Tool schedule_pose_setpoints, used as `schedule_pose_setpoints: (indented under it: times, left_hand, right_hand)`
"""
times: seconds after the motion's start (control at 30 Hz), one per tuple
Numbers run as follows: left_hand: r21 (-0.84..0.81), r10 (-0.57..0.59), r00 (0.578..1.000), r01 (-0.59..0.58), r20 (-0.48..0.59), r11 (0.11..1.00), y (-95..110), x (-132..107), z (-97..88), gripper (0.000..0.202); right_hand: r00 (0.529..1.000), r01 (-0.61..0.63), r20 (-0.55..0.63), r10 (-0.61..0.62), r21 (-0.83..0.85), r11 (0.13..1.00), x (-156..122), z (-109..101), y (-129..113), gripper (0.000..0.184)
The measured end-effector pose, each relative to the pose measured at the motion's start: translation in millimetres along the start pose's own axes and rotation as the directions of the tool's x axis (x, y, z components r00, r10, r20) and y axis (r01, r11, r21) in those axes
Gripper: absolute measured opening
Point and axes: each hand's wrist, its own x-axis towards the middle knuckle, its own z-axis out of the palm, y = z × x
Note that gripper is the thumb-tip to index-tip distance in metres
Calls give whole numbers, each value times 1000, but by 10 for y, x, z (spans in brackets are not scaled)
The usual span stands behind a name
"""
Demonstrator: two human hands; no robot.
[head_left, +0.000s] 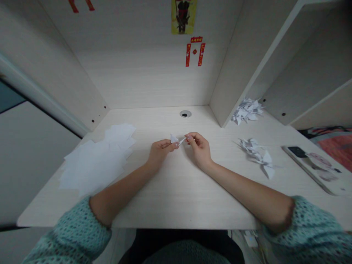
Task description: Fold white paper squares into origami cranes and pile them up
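Between my two hands, just above the desk, is a small folded white paper crane (174,139). My left hand (162,149) pinches its body between thumb and fingers, with one pointed flap standing up. With thumb and fingertips closed, my right hand (198,147) grips a thin pointed end of the same paper. Fingers cover part of the fold. Several finished-looking folded paper cranes (257,154) lie to the right of my right hand. Left of my left hand, flat white paper sheets (99,157) spread in an overlapping layer.
A bigger heap of folded paper (247,110) sits behind the upright divider (233,73) at the back right. A phone (316,168) lies near the right side of the desk (176,198). A round cable hole (185,114) is set near the back panel.
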Motion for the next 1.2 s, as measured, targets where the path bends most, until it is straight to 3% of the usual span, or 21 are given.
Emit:
schedule_pose_setpoints:
  times: [0.63, 0.9, 1.2]
  left_hand:
    - [-32, 13, 1000, -12, 9, 999, 20, -28, 39, 29]
    - [-25, 18, 999, -17, 29, 1000, -33, -6, 17, 32]
    - [-58, 24, 998, -21, 53, 998, 35, -36, 15, 30]
  right_hand:
    - [1000, -2, 8, 2, -27, 1000, 11, -7, -48, 22]
    - [954, -38, 300, 24, 41, 998, 168, -166, -84, 28]
    - [946, -60, 322, 51, 19, 998, 193, -221, -106, 26]
